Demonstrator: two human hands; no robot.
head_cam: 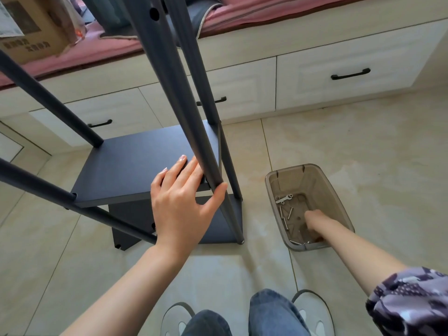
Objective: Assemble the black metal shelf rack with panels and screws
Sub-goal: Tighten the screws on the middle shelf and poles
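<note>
Black metal shelf rack (145, 166) stands on the tiled floor (339, 154) just in front of the drawer unit (339, 69), four dark poles rising toward the camera, one flat panel (135, 163) fitted partway up, another panel (218, 229) lower near the floor. Left hand (181, 202) on the near right pole (191, 132) just above the upper panel: fingers (179, 166) straight and slightly spread, lying over the panel's edge, thumb on the other side of the pole, touching it. Right hand (312, 224) reaches down into a clear brownish plastic bin (274, 180) on the floor right of the rack; fingers hidden low in the bin, cant tell if pinching anything. Loose screws (286, 214) and a small flat wrench (284, 198) lie in the bin bottom beside the hand. Patterned sleeve (409, 301) on the right arm, jeans and slippers at bottom edge. Cardboard box (31, 27) on the pink cushion top left
</note>
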